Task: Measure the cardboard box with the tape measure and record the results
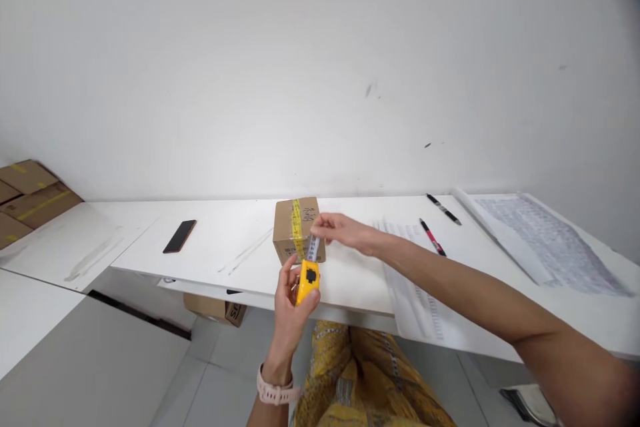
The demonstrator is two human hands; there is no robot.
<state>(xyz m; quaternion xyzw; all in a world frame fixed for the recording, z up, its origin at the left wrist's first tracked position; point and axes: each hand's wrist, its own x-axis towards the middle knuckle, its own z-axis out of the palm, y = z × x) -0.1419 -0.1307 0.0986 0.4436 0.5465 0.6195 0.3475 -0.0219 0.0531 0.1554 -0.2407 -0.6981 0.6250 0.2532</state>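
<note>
My left hand [291, 303] is wrapped around the yellow case of a tape measure [307, 282], held above the front edge of the white desk. A short length of its pale, marked blade [313, 248] is pulled out. My right hand [345, 230] pinches the blade's free end. Just behind both hands, a small brown cardboard box [284, 220] sits on the desk, with yellow printed tape across it and dark handwriting on top. The blade crosses in front of the box's right side; whether it touches the box, I cannot tell.
A black phone [180, 236] lies left on the desk [250, 213]. Printed sheets [410, 300], a red-and-black pen [432, 236] and a black pen [443, 209] lie right, beside a stack of written papers [545, 240]. Cardboard boxes [37, 197] stand far left; another box [215, 308] is under the desk.
</note>
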